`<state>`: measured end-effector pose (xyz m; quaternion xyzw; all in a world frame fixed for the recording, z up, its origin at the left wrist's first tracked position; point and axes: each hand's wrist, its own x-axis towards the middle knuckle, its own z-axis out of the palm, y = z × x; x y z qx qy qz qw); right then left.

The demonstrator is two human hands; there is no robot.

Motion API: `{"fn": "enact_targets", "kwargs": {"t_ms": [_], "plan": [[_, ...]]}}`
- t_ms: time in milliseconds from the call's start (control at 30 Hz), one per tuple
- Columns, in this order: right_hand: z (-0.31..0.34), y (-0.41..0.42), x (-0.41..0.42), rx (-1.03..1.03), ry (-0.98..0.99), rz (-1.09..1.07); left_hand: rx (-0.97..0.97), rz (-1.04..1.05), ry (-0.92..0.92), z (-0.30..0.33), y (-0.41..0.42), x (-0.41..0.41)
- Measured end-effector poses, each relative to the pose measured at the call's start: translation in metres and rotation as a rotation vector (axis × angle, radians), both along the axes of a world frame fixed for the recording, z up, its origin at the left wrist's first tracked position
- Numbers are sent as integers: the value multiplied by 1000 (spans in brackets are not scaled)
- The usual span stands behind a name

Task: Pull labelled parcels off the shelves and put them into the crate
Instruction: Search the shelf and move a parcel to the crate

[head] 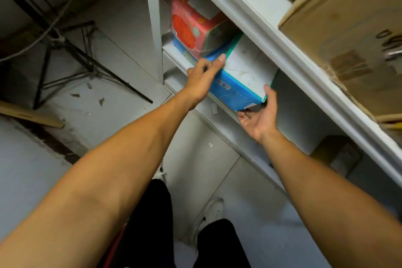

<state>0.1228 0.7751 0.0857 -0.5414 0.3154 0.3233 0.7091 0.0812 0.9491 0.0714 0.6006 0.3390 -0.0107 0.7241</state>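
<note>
A blue and white box (245, 72) with green edging and a small label on its blue side sticks out over the front of a white shelf (174, 53). My left hand (202, 76) holds its left end, thumb lying on the top edge. My right hand (261, 115) cups the near right corner from below, thumb on the box's side. A red box (191, 26) rests on the far end of the blue box. No crate is in view.
A big cardboard carton (348, 32) stands on the shelf above (272, 26), at the right. A smaller brown box (337, 154) sits low inside the rack. A black tripod (65, 54) and cables stand on the floor at the left. My shoes are below.
</note>
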Motion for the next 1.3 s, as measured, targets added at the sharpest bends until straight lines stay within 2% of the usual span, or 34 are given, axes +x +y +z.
{"fn": "enact_targets", "kwargs": {"t_ms": [67, 167, 433, 700, 933, 1033, 1100, 1167, 1300], "plan": [[1, -10, -14, 3, -6, 90, -128, -7, 26, 4, 2, -11], [8, -22, -37, 38, 27, 123, -175, -66, 86, 16, 4, -29], [59, -77, -105, 116, 130, 350, -137, -317, 299, 98, -14, -123], [138, -140, -152, 84, 130, 669, -159, -507, 344, 161, -51, -200], [186, -170, -141, 42, 63, 564, -113, -489, 301, 227, -91, -197], [206, -180, -134, 98, 57, 542, -120, -458, 262, 251, -112, -193], [221, -194, -134, 172, 56, 520, -39, -449, 215, 266, -129, -195], [235, -210, -132, 220, 57, 488, 126, -489, 169, 277, -143, -199], [249, -250, -134, 194, 22, 517, 659, -651, 150, 291, -169, -214]]}}
